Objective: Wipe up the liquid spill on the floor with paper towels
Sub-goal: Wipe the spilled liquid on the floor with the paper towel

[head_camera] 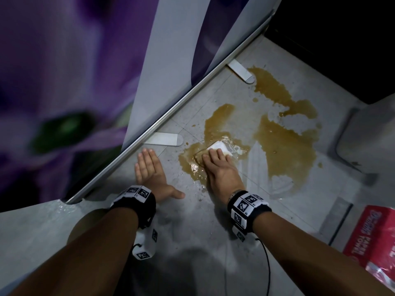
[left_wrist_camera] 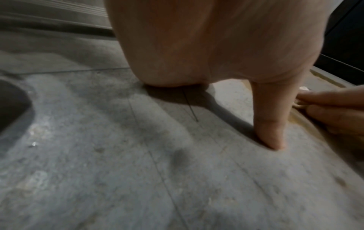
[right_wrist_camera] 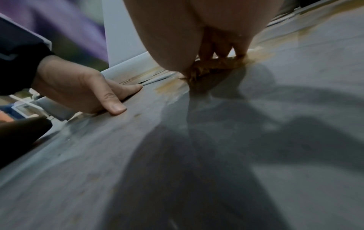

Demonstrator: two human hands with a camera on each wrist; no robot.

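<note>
A wide brown liquid spill (head_camera: 282, 146) covers the grey floor (head_camera: 192, 231) ahead of me. A folded white paper towel (head_camera: 221, 146) lies in its near left part, its near side soaked brown. My right hand (head_camera: 215, 163) presses flat on that towel with straight fingers. In the right wrist view the wet brown towel (right_wrist_camera: 214, 64) sits under the fingertips (right_wrist_camera: 222, 51). My left hand (head_camera: 147, 165) rests flat on dry floor left of the spill, thumb spread out, holding nothing. The left wrist view shows its thumb (left_wrist_camera: 269, 124) on the floor.
A purple-patterned panel with a metal bottom rail (head_camera: 171, 107) and two flat metal feet (head_camera: 166, 138) (head_camera: 241, 71) borders the spill on the left. A red paper towel pack (head_camera: 374, 238) lies at the lower right. A grey rounded object (head_camera: 365, 135) stands right of the spill.
</note>
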